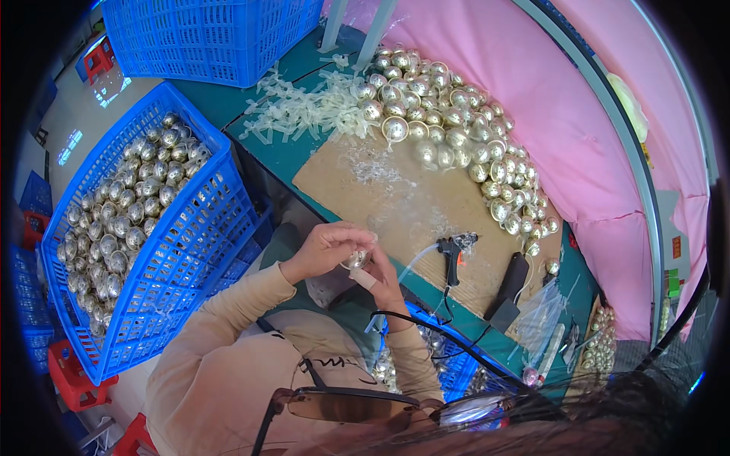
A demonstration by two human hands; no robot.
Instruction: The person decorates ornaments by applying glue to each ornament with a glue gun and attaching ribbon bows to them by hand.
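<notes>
Close to my body, both hands meet around one shiny silvery ball ornament (356, 260). My left hand (323, 249) holds it from the left, thumb and fingers pinched at its top. On the other side my right hand (386, 283) grips it, with a pale wrap on one finger. The fingers cover part of the ball. To the right of my hands a black glue gun (452, 258) with an orange trigger rests on a brown cardboard sheet (342, 171). A large heap of similar silvery balls (456, 114) curves along the cardboard's far and right edges.
Translucent strips (304, 110) lie piled on the green table (262, 140). A blue basket (220, 201) full of silvery balls stands at my left; another blue basket (266, 57) sits at the back. A black box-shaped device (508, 292) with cables lies at right, before pink cloth (563, 129).
</notes>
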